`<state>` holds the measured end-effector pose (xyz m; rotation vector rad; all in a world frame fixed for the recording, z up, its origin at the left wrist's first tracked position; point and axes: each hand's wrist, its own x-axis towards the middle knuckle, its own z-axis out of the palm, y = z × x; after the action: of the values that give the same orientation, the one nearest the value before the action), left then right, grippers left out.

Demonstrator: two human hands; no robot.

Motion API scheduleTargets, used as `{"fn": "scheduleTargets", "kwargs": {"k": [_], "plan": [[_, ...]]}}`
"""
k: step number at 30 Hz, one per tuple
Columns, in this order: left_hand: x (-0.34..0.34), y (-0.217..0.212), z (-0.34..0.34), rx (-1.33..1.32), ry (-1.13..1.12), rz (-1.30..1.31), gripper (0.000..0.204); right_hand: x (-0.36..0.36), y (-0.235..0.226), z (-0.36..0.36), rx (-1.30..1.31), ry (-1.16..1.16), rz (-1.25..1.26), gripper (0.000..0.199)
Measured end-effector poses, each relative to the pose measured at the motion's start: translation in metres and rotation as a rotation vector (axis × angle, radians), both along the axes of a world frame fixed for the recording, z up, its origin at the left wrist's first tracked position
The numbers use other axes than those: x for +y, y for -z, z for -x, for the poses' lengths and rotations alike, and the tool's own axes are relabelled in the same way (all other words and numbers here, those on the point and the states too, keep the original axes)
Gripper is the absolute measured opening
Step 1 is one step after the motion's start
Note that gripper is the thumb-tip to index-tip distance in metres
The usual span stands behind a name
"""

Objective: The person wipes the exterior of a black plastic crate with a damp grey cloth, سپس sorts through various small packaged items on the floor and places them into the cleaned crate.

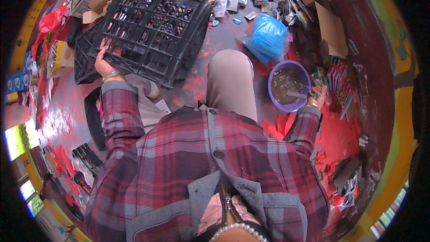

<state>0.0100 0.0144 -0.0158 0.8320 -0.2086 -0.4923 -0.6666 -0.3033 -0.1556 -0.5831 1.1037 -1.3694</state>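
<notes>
In the head view, the black crate stands tilted over the floor, toward its far left side, with the left hand clamped on its near left corner. From that grip the crate's bulk reaches away and to the right; its near edge slants rightward and toward the wearer. The left hand is clearly nearer; the right hand is well apart, beside the near right rim of a purple basin (its fingers are blurred, so I cannot tell whether they hold anything).
</notes>
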Motion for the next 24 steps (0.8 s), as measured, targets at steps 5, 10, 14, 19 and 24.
{"fn": "scheduleTargets", "kwargs": {"k": [5,10,14,19,24], "plan": [[-0.008,-0.005,0.008,-0.047,-0.080,-0.142,0.043,-0.012,-0.018,-0.004,-0.097,0.130,-0.254,0.037],[-0.011,0.002,0.008,-0.026,-0.025,-0.085,0.042,-0.032,0.003,0.024,-0.123,0.151,-0.186,0.036],[-0.006,-0.006,0.009,-0.064,-0.066,-0.142,0.043,-0.015,-0.044,-0.021,0.055,0.220,-0.328,0.028],[-0.010,-0.011,0.018,-0.061,-0.097,-0.251,0.043,-0.039,0.028,0.035,0.069,0.186,-0.222,0.020],[-0.016,-0.010,0.022,-0.077,-0.114,-0.219,0.045,-0.046,0.046,0.049,0.122,0.299,-0.284,0.018]]}}
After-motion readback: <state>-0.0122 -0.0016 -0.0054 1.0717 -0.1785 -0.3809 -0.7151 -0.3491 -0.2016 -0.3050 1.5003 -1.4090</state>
